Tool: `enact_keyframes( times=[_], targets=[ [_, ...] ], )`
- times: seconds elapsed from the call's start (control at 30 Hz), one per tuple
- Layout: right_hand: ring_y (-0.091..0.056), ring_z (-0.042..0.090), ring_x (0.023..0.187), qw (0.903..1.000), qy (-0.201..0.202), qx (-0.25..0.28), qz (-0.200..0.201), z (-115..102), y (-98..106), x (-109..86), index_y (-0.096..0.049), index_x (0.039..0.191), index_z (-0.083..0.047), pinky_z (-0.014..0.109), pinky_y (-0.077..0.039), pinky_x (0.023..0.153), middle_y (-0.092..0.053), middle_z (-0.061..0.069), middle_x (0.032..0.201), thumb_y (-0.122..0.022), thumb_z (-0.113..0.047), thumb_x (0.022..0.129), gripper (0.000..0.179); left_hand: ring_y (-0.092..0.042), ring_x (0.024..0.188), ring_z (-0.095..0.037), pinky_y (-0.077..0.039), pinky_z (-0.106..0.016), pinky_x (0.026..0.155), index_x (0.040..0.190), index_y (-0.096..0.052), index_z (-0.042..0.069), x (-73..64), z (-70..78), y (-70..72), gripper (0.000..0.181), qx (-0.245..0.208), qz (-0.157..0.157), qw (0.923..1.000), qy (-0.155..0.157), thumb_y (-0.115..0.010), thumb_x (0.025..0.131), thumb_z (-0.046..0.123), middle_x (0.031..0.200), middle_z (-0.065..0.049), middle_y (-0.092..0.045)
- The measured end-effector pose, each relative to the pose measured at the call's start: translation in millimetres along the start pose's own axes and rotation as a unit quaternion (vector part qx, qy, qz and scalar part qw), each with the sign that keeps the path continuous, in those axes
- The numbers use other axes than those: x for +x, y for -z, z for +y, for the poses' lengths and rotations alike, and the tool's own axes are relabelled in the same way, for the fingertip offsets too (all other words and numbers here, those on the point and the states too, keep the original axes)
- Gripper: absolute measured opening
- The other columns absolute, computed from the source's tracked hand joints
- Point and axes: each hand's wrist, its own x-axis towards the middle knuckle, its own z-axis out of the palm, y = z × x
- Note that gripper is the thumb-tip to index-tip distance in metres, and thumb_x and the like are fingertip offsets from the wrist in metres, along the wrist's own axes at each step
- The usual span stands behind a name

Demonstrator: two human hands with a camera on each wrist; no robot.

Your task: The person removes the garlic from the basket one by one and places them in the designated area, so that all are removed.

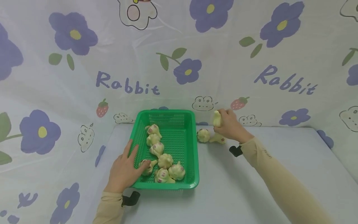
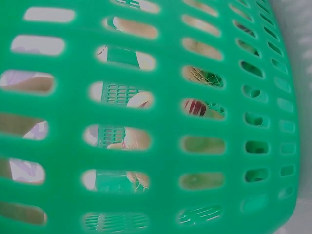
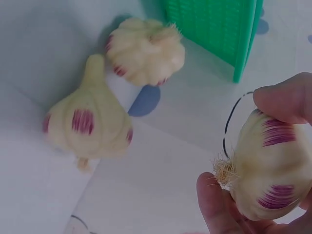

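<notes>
My right hand (image 1: 230,126) holds a garlic bulb (image 3: 273,165) above the table, to the right of the green plastic basket (image 1: 196,155). The thumb (image 3: 285,100) presses one side of the bulb and fingers curl round the other. Its root tuft and purple streaks show in the right wrist view. Below that hand, two more bulbs lie on the table: a round one (image 3: 146,51) beside the basket and a long-necked one (image 3: 90,119). At the basket's left rim rests my left hand (image 1: 124,171), fingers spread and thumb reaching over a bulb (image 1: 147,169) inside.
Several garlic bulbs, among them one at the back (image 1: 153,129), lie in the basket's left and front parts. A white table (image 1: 223,193) bears the basket. Behind stands a white cloth (image 1: 173,40) printed with flowers and lettering.
</notes>
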Motion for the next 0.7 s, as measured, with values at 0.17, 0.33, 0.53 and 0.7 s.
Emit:
enact_keyframes(
  times=[0.17,0.33,0.53,0.7],
  targets=[
    [-0.048,0.041,0.109,1.0000,-0.004,0.004,0.006,13.6,8.3,-5.2,-0.039,0.149,0.010,0.048,-0.054,0.080,-0.042,0.036,0.135,-0.070,-0.012,0.088,0.072,-0.058,0.125,-0.056,-0.047,-0.065,0.105,0.161,-0.038,0.004,0.7,0.0,0.2,0.089,0.002,-0.001,1.0000,0.000,-0.058,0.099,0.064,0.173,-0.018,-0.018],
    [-0.047,0.043,0.108,0.9997,-0.017,0.003,0.015,26.5,17.8,-11.1,-0.038,0.150,0.011,0.050,-0.052,0.080,-0.038,0.039,0.137,-0.071,-0.012,0.088,0.073,-0.057,0.125,-0.056,-0.046,-0.065,0.105,0.161,-0.038,0.004,0.1,2.3,2.9,0.088,0.000,-0.001,1.0000,0.004,-0.058,0.099,0.063,0.173,-0.017,-0.018],
    [-0.045,0.045,0.107,0.9992,-0.032,-0.009,0.022,43.0,28.9,-18.3,-0.034,0.150,0.013,0.050,-0.050,0.078,-0.037,0.042,0.135,-0.071,-0.015,0.089,0.078,-0.057,0.126,-0.056,-0.046,-0.065,0.105,0.161,-0.037,0.004,-0.1,3.0,4.4,0.088,0.000,-0.003,1.0000,0.007,-0.058,0.099,0.063,0.174,-0.017,-0.017],
    [-0.044,0.047,0.111,0.9985,-0.052,-0.006,0.018,52.6,35.1,-24.7,-0.033,0.149,0.012,0.054,-0.052,0.081,-0.037,0.040,0.135,-0.071,-0.017,0.090,0.076,-0.058,0.125,-0.055,-0.047,-0.065,0.104,0.161,-0.038,0.004,0.4,1.8,1.5,0.089,0.002,0.002,1.0000,0.004,-0.059,0.099,0.063,0.173,-0.017,-0.018]
  ],
)
